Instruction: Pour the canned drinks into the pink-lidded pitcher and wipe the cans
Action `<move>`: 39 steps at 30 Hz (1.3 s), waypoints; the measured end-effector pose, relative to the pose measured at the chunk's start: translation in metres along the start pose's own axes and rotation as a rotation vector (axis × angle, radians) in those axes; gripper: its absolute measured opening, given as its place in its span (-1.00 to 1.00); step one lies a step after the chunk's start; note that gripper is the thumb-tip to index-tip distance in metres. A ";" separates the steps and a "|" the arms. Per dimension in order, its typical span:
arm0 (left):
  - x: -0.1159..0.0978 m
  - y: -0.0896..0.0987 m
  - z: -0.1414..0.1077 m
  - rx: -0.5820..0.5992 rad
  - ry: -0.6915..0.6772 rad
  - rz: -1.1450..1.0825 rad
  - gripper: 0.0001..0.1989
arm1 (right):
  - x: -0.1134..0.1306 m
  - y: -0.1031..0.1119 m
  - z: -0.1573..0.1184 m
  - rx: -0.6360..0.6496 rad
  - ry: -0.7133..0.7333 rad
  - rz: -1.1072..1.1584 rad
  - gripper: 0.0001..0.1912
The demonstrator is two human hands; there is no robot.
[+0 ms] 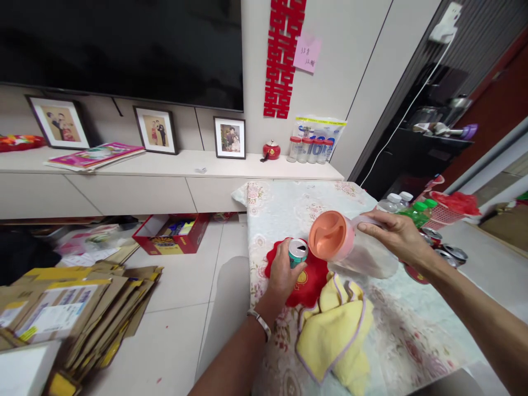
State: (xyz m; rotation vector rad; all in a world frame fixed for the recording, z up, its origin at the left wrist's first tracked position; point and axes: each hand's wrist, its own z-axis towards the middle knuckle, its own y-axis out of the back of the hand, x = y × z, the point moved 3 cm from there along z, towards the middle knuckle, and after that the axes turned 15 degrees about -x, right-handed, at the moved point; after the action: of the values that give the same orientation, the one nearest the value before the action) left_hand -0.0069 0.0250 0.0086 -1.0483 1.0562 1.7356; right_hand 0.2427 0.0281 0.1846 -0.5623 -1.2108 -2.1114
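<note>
My left hand (281,275) is wrapped round a teal drink can (297,252), which stands over a red mat (303,289). The can's opened top faces up. In my right hand (391,231) is the pale handle of a pink cup (330,236), tipped so its orange, divided inside faces the can and me. A small gap lies between the cup's rim and the can. Whether anything is in the cup, I cannot tell. A crumpled yellow cloth (338,335) with purple edging lies on the table just in front of the mat.
A floral tablecloth (280,203) covers the table. Several bottles (418,212), drink cans (454,254) and a pink basket (447,212) stand to the right. Behind is a white cabinet (165,170) with jars (307,149) and framed photos. Flattened cardboard (103,308) and a red box (175,236) are on the floor.
</note>
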 end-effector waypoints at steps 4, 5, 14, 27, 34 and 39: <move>0.000 0.000 -0.001 0.006 0.009 -0.006 -0.30 | 0.004 -0.002 0.002 0.019 0.030 -0.017 -0.60; 0.000 0.000 -0.001 0.007 0.010 -0.009 -0.30 | 0.005 -0.003 0.003 0.019 0.030 -0.018 -0.59; 0.000 0.000 -0.001 0.002 0.015 -0.020 -0.30 | 0.016 -0.010 0.005 0.045 0.006 0.017 -0.60; 0.002 -0.002 0.000 -0.001 0.017 -0.026 -0.27 | 0.020 -0.015 0.010 0.089 0.025 0.005 -0.63; 0.005 -0.003 -0.001 -0.005 0.017 -0.014 -0.25 | 0.027 -0.016 0.013 0.111 0.033 -0.001 -0.56; 0.004 -0.003 -0.001 0.002 0.012 -0.010 -0.26 | 0.024 -0.016 0.016 0.129 0.048 -0.020 -0.60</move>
State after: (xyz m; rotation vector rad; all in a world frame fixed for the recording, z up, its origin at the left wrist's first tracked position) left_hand -0.0055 0.0260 0.0045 -1.0629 1.0579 1.7217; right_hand 0.2146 0.0405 0.1979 -0.4412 -1.3193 -2.0343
